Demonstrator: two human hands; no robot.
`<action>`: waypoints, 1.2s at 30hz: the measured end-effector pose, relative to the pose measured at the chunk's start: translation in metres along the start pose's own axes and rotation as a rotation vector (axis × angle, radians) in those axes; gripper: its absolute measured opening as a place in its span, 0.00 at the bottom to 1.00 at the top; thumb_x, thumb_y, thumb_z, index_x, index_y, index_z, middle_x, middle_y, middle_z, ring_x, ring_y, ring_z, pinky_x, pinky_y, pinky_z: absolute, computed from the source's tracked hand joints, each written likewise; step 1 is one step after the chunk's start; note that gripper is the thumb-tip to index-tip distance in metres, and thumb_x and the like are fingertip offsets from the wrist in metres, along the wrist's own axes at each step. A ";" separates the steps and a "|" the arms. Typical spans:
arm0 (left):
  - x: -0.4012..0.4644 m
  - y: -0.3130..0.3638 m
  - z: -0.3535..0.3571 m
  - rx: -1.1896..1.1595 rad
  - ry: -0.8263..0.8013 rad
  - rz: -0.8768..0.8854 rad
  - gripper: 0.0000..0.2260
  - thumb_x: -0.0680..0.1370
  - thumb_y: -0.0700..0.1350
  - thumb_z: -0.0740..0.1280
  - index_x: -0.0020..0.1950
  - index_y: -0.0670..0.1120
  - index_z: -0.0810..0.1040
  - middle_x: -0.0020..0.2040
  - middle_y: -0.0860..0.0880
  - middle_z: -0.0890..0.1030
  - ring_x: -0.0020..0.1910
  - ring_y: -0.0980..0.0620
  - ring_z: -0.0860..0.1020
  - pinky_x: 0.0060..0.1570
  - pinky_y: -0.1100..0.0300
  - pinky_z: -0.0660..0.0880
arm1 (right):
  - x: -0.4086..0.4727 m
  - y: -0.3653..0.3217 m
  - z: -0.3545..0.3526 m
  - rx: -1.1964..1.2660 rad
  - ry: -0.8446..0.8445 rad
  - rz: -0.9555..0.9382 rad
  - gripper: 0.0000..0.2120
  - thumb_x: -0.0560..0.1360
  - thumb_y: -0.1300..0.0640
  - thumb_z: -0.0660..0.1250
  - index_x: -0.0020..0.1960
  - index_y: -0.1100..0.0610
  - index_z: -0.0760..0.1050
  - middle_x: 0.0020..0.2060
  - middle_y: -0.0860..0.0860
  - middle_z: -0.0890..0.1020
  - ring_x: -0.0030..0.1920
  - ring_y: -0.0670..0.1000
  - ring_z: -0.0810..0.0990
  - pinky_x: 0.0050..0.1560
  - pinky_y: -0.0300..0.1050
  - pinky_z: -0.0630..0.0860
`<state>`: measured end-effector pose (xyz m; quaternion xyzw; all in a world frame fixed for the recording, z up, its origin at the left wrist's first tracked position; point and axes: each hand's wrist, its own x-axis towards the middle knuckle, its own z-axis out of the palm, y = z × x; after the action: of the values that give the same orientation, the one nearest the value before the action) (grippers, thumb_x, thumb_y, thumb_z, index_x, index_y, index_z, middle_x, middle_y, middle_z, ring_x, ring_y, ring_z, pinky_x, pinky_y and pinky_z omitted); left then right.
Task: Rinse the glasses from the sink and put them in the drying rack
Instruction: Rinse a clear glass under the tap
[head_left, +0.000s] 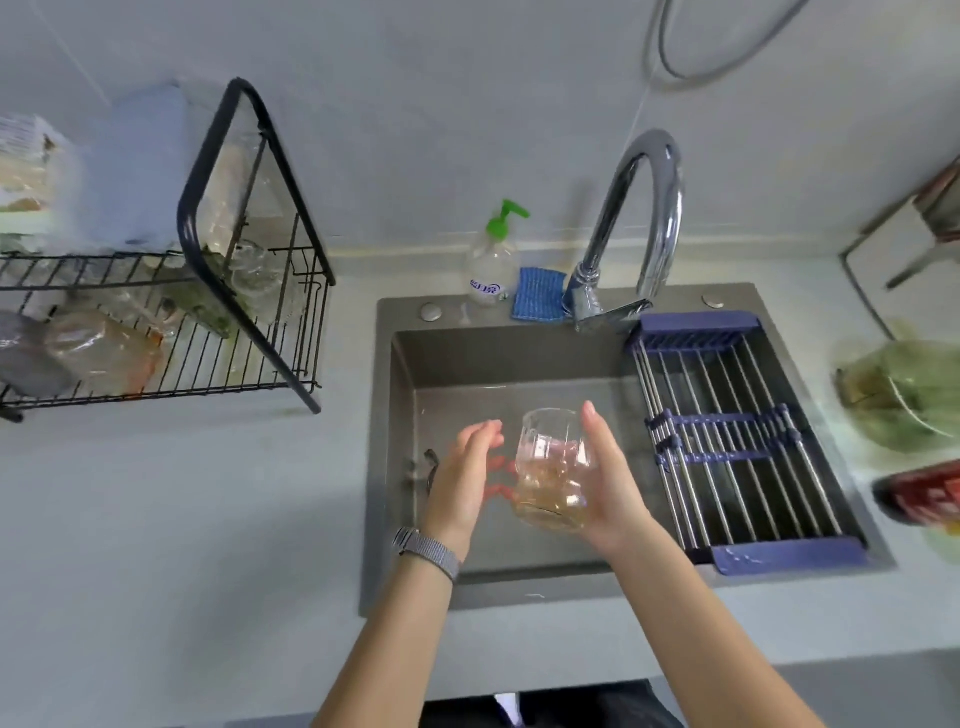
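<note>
Over the sink (395, 467) we hold 1 glass (553, 475), rim tilted toward 11 o'clock, base toward us. Our right hand (610, 486) cups it; our left hand (465, 480) is spread, just beside it. The drying rack (249, 322) stands at 10 o'clock on the bench (182, 545).

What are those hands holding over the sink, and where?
The right hand holds a clear glass by its side wall; the left hand is open beside it.
</note>
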<state>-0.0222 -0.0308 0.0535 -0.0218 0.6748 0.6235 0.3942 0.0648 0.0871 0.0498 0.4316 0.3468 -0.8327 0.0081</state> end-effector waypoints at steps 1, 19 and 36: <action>-0.001 -0.002 -0.002 0.006 0.016 -0.014 0.13 0.83 0.50 0.58 0.63 0.46 0.76 0.59 0.49 0.78 0.51 0.54 0.79 0.44 0.60 0.78 | 0.002 0.001 -0.004 0.045 0.024 0.043 0.33 0.71 0.32 0.65 0.55 0.62 0.79 0.45 0.61 0.84 0.44 0.62 0.84 0.50 0.57 0.80; 0.041 0.001 0.042 0.003 -0.191 -0.062 0.24 0.68 0.56 0.77 0.60 0.50 0.77 0.56 0.48 0.83 0.53 0.48 0.82 0.52 0.49 0.80 | 0.039 -0.044 -0.017 0.054 0.029 -0.067 0.16 0.83 0.45 0.54 0.60 0.52 0.75 0.46 0.56 0.84 0.41 0.54 0.84 0.42 0.49 0.77; 0.091 -0.005 0.076 -0.225 -0.291 0.022 0.34 0.59 0.49 0.81 0.62 0.47 0.74 0.56 0.45 0.83 0.50 0.48 0.83 0.42 0.51 0.82 | 0.145 -0.152 -0.067 -0.612 0.392 -0.497 0.13 0.77 0.58 0.66 0.61 0.51 0.73 0.54 0.48 0.78 0.50 0.50 0.80 0.59 0.54 0.79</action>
<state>-0.0439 0.0749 0.0058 0.0319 0.5370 0.6957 0.4760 -0.0259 0.2829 0.0056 0.4627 0.6659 -0.5704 -0.1311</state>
